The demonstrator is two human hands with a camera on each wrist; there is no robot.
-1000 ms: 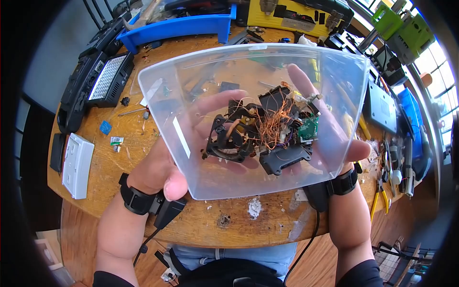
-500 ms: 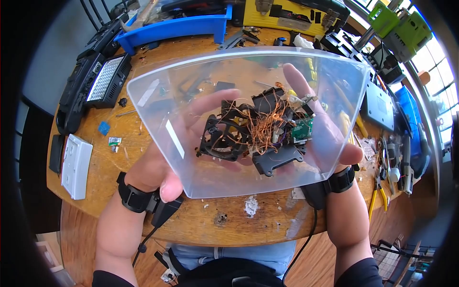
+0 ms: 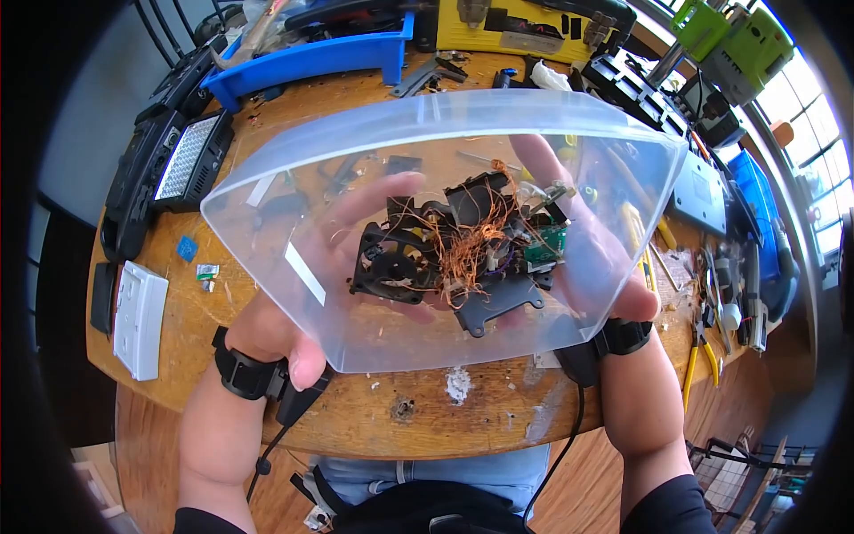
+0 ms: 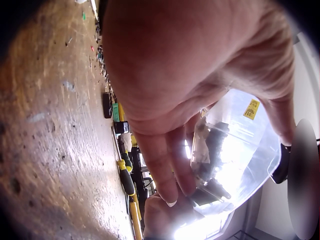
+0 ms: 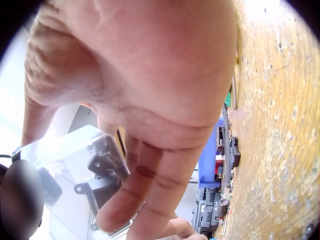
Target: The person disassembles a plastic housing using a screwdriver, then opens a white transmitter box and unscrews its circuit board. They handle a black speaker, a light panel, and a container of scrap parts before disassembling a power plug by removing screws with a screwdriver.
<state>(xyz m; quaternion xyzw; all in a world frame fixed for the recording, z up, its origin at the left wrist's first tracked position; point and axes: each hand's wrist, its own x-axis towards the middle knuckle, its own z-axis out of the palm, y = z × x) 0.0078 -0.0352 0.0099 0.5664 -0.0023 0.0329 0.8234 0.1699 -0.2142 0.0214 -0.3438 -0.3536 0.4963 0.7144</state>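
A clear plastic bin (image 3: 374,120) is held up above the workbench, its open side tipped toward me. My left hand (image 3: 276,322) supports it at the left, with straight, spread fingers under the base seen through the plastic and the thumb beside the wall. At the right my right hand (image 3: 632,301) carries it likewise, palm up and fingers extended beneath. In the bin lie a black cooling fan (image 3: 391,271), a tangle of copper wire (image 3: 471,249), a green circuit board (image 3: 544,246) and a flat black bracket (image 3: 498,304). The wrist views show both palms (image 4: 200,55) below the bin.
Across the back of the bench (image 3: 338,400) stand a blue tray (image 3: 302,62) and a yellow toolbox (image 3: 516,31). An LED panel (image 3: 189,160) and a white plastic housing (image 3: 140,320) are at left. Pliers (image 3: 701,351) and a green drill stand (image 3: 738,49) are at right.
The bin has tilted, so its far outer wall now shows above the rim. In the head view it has shifted left with its contents, both hands keeping their places under it.
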